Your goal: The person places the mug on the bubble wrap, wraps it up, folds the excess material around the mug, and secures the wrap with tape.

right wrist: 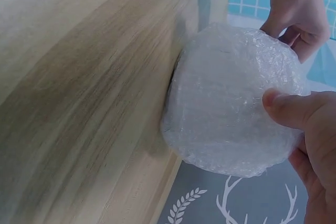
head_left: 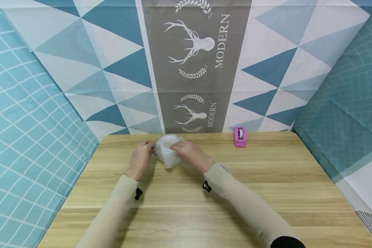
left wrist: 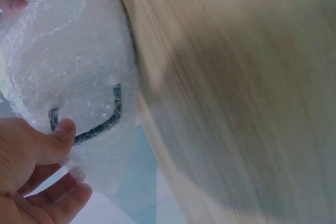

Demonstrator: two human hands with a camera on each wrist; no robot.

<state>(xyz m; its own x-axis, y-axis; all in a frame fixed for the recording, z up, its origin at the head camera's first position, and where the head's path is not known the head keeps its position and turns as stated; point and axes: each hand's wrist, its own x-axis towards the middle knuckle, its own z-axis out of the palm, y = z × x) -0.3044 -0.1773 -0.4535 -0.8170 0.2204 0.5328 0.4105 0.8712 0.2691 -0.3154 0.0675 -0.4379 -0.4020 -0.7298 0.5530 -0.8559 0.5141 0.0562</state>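
A bundle in clear bubble wrap (head_left: 168, 156) stands near the back edge of the wooden table. Through the wrap in the left wrist view shows a dark, squared loop like a mug handle (left wrist: 100, 132); the rest of the wrapped mug is blurred by the plastic. My left hand (head_left: 141, 158) pinches the wrap at this handle, thumb over the loop and fingertips beneath. From the other side my right hand (head_left: 192, 155) grips the bundle near its top. In the right wrist view its thumb (right wrist: 289, 109) lies on the wrap, while its other fingers are partly hidden behind.
A pink tape dispenser (head_left: 240, 137) stands at the table's back edge, right of the bundle. Behind the wooden table (head_left: 186, 213) hangs a patterned cloth (head_left: 117, 69) with deer heads and triangles. Tiled-pattern sheets flank it on both sides.
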